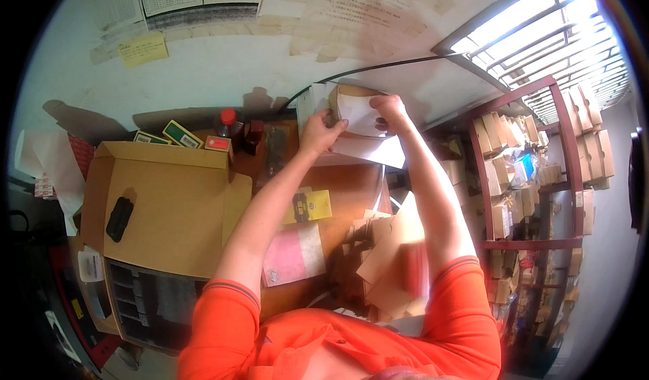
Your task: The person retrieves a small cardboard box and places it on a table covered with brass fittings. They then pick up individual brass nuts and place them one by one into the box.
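At the far end of the table, a white sheet (pixel 357 115) curves up in front of a brown card (pixel 364 91); I cannot tell whether the two are joined. My left hand (pixel 320 133) closes on the left edge, its thumb over the white face. The fingers of my right hand (pixel 392 112) are curled against the right edge. Both forearms reach far forward. Beneath and around the sheet is a white boxy object (pixel 312 103), with a brightly lit white surface (pixel 378 152) below my right hand.
An open cardboard box (pixel 159 204) holding a black object (pixel 120 219) stands left. A red-capped bottle (pixel 228 123) and small boxes stand behind it. A yellow packet (pixel 312 206) and pink-white pad (pixel 294 253) lie between my arms, near stacked cardboard (pixel 378 255). A red-framed rack (pixel 480 177) is right.
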Demonstrator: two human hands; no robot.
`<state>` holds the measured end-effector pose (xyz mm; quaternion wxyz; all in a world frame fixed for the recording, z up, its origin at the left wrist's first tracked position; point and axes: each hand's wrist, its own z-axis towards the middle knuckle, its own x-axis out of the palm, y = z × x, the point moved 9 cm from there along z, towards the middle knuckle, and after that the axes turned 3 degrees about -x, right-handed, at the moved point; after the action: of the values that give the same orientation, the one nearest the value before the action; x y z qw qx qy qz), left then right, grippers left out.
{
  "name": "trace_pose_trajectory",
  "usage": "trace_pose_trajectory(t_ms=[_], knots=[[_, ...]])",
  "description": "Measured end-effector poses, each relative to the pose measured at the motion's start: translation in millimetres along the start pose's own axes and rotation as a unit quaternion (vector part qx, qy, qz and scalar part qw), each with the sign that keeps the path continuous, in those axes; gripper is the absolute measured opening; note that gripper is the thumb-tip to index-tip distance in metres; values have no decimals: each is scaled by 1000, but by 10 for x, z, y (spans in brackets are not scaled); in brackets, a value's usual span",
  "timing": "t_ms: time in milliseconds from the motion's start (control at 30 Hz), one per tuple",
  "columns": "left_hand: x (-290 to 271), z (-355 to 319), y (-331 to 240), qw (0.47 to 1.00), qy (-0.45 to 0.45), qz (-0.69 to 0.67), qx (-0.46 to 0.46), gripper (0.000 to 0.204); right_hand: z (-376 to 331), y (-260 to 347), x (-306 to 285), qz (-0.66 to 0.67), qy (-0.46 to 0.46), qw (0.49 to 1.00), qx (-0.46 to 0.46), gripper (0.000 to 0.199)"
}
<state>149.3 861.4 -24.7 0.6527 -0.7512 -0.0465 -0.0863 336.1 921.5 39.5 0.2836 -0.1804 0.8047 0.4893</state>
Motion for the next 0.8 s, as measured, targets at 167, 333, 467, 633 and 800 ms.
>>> trace_pose_trajectory(t_ms=[167, 333, 467, 633, 800], knots=[[-13, 27, 35, 1000, -6, -2, -2, 64, -50, -13, 32, -2, 16, 1000, 21, 20], [-22, 0, 5, 1000, -12, 14, -2, 65, -117, 45, 49, -15, 18, 1000, 6, 20], [-7, 30, 38, 1000, -9, 10, 8, 66, -79, -12, -9, -5, -1, 1000, 18, 19], [-24, 14, 12, 1000, -11, 15, 12, 64, -135, 57, -40, 8, -10, 1000, 9, 17], [-31, 5, -3, 1000, -14, 18, 15, 64, -54, 10, -81, 26, -23, 999, 8, 16]])
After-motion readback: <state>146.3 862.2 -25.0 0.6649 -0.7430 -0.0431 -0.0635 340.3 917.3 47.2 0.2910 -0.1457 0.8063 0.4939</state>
